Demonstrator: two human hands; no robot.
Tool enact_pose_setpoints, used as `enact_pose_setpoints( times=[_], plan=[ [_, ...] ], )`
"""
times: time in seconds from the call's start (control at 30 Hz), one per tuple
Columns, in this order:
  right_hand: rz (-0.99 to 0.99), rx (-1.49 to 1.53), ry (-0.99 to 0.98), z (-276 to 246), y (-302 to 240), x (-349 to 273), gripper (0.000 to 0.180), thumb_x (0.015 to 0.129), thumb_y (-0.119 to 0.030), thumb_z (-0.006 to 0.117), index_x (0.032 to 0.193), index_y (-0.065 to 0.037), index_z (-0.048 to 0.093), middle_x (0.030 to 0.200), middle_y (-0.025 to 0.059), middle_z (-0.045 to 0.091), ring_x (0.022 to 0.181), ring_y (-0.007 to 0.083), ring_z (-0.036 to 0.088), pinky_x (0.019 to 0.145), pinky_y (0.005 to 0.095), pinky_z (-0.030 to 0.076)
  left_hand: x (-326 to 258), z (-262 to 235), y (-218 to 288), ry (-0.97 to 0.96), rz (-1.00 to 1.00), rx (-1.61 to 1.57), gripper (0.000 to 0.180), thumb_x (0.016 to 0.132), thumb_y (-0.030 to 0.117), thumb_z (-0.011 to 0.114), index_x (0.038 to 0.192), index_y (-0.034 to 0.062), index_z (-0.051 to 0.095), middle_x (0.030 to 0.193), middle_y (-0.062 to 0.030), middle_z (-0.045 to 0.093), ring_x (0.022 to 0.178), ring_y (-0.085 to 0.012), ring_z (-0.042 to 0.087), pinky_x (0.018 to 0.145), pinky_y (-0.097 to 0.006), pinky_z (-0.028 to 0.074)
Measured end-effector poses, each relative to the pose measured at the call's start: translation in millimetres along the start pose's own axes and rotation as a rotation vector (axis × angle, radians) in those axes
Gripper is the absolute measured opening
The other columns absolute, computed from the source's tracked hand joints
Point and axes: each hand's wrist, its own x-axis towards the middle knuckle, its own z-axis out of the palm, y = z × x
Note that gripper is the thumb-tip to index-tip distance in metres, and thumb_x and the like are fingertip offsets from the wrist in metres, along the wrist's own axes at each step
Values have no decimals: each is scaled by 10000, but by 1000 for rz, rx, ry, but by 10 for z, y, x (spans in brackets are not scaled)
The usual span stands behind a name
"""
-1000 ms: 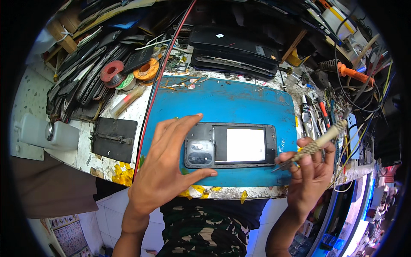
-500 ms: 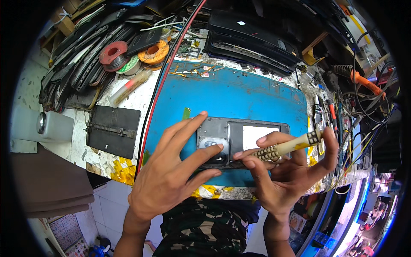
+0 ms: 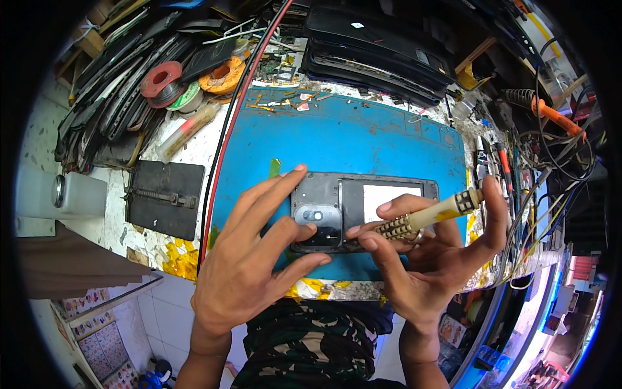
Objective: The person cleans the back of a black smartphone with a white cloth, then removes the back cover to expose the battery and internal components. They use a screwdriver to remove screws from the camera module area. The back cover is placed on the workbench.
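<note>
A phone (image 3: 350, 194) with its back cover off lies flat on the blue work mat (image 3: 363, 139). My left hand (image 3: 249, 259) spans its left end, a long finger at the far edge and the thumb by the near edge. The bent index fingertip rests on the glossy dark camera cover (image 3: 327, 236). In my right hand (image 3: 434, 266) a slim cream-handled tool (image 3: 431, 215) with dark ribbed bands is pinched at a slant, its rear end against an outer finger. The tool's tip, near the middle of the phone, is hidden by fingers. A white label (image 3: 382, 198) shows on the phone.
Red and black cables (image 3: 223, 152) cross the mat's left side. Beyond lie solder spools (image 3: 162, 81), a syringe-like tube (image 3: 188, 133) and a black plate (image 3: 165, 198). Stacked dark panels (image 3: 376, 48) stand at the back. Tools and wires crowd the right, including an orange-handled iron (image 3: 557, 120).
My left index finger has bent and drawn back leftward across the camera cover. The right hand keeps its pinch on the tool, almost unmoved. The whole view has shifted slightly.
</note>
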Motion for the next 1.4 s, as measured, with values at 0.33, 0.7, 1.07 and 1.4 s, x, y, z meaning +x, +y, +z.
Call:
enact_pose_setpoints(
  times=[0.33,0.7,1.07,1.4],
  plan=[
    [-29,-71,-50,-28,32,-36,1089,825,190,692,1562,-227,7,1050,224,639,877,277,714,771,411,663,-5,-4,13,-2,0,-1,359,746,211,875,938,-8,664,1460,-235,525,1286,-430,544,1031,-477,481],
    [-18,-56,-479,-124,-349,189,346,860,-203,799,1153,-50,694,1167,145,705,901,280,724,769,322,586,-8,-13,-11,-7,31,-11,336,760,170,864,955,0,650,1467,-238,511,1293,-432,535,1033,-485,478],
    [-109,26,-288,-29,-574,362,186,778,-171,791,708,-24,702,786,217,713,708,337,730,673,400,620,-8,-26,11,-17,16,-18,357,751,178,869,975,-1,654,1471,-252,501,1294,-427,536,1043,-475,475],
    [-293,155,-435,-94,-422,506,446,661,21,878,991,-84,596,841,176,699,763,293,714,626,339,600,-8,-28,10,-27,-10,-20,343,755,176,864,970,-9,670,1472,-249,502,1305,-417,528,1044,-464,475]
  ],
)
